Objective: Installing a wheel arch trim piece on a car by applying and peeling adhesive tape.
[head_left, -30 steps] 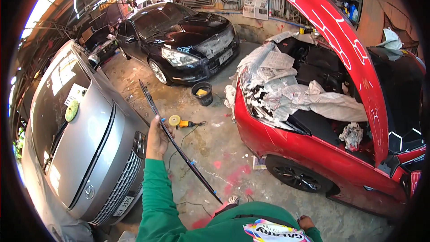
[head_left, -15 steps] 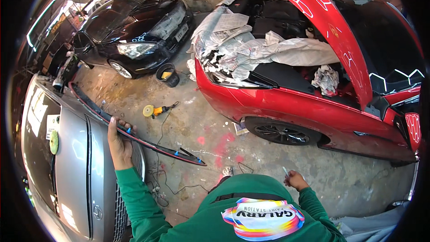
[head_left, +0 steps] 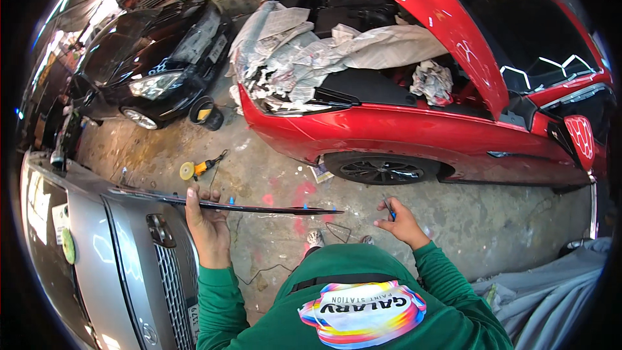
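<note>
My left hand [head_left: 208,228] is closed around a long, thin dark trim strip [head_left: 275,210] with small blue clips along its edge. One end of the strip lies over the bonnet of the silver car [head_left: 107,246]; the other points right in mid-air. Across a gap from that tip, my right hand [head_left: 403,223] pinches a small thin tool [head_left: 389,207] with a blue part. Its exact kind is too small to make out, and the fingers cover some of it.
A red car [head_left: 389,131] stands ahead with its bonnet raised and newspaper [head_left: 278,58] over its front. A black car [head_left: 162,58], a dark bucket [head_left: 206,114] and a yellow polisher [head_left: 197,168] are at the left. Grey sheeting [head_left: 551,298] lies at lower right.
The strip has swung from a slant to nearly level, seen edge-on. My right hand has moved up and left, closer to the strip's tip. The view has shifted right.
</note>
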Demonstrator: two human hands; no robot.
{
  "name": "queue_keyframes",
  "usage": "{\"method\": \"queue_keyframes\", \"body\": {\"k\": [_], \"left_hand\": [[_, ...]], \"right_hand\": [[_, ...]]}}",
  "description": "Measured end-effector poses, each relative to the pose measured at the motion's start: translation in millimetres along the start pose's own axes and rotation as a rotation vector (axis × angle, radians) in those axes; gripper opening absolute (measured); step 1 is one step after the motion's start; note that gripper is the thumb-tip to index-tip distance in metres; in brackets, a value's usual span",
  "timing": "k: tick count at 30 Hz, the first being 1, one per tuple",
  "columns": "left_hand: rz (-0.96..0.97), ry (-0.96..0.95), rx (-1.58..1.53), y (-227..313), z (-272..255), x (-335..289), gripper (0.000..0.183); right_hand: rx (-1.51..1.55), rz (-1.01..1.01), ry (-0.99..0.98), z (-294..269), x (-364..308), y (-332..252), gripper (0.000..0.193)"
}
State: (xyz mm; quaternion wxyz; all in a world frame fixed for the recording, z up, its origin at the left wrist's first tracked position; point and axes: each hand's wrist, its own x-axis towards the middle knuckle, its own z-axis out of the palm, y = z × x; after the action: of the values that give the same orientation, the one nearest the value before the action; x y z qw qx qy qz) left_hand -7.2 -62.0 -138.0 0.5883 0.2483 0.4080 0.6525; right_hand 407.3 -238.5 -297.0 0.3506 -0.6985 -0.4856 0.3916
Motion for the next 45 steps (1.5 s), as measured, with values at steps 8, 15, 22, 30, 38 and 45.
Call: {"method": "queue_keyframes", "body": {"k": [8, 15, 22, 30, 38, 45], "left_hand": [[-0.186, -0.147, -0.090, -52.1, 33.6, -36.6, 0.035], [-0.272, -0.241, -0.089, -67.3, 49.2, -55.0, 0.042], [-0.251, -0.221, -0.022, -65.0, 40.6, -44.4, 0.039], [0.060, -0.134, 0.257, -52.5, 14.9, -21.0, 0.039], [0.025, -0.357, 0.302, -27.7, -36.8, -28.6, 0.089], [-0.243, -0.495, 0.398, 49.7, -60.7, -59.7, 0.097]], "right_hand": [[-0.037, -0.029, 0.161, -6.3, -35.2, -16.7, 0.061], [-0.036, -0.045, 0.191, -10.5, -46.6, 32.9, 0.039], [-0.024, -0.008, 0.209, -5.5, -60.5, 42.9, 0.030], [-0.021, 0.021, 0.184, -4.8, -52.8, 61.6, 0.031], [0.313, 0.035, -0.004, -14.9, -11.7, -18.6, 0.024], [0.350, -0.137, -0.225, -20.6, 22.6, -129.5, 0.020]]}}
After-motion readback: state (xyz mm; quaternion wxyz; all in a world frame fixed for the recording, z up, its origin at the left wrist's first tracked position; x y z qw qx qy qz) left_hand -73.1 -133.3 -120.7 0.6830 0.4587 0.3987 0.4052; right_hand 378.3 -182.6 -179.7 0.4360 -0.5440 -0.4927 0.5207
